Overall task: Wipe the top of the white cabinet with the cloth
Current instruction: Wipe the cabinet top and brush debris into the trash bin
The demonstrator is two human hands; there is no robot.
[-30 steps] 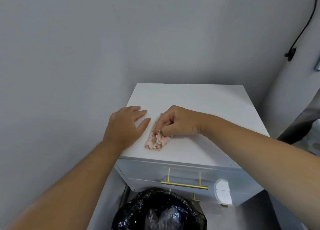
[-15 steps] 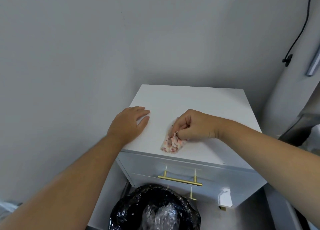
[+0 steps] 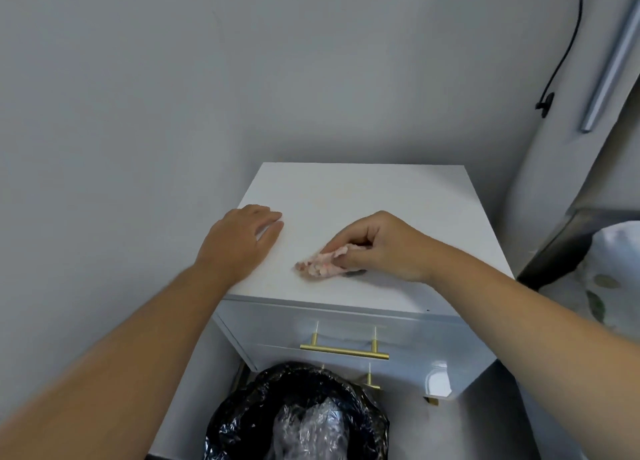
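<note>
The white cabinet [image 3: 363,196] stands against the grey wall, its flat top facing me. A small pink, crumpled cloth [image 3: 320,262] lies on the front half of the top. My right hand [image 3: 377,243] pinches the cloth and presses it on the surface near the front middle. On the top's left front corner my left hand [image 3: 242,240] lies flat, palm down, fingers slightly apart, holding nothing.
Gold bar handles [image 3: 344,350] sit on the drawer fronts. A bin lined with a black bag [image 3: 298,414] stands right in front of the cabinet. A black cable [image 3: 561,58] hangs on the wall at right, beside a grey door with a metal handle [image 3: 609,68].
My right hand has slid the cloth to the right along the front part of the top. The left hand has stayed on the left corner.
</note>
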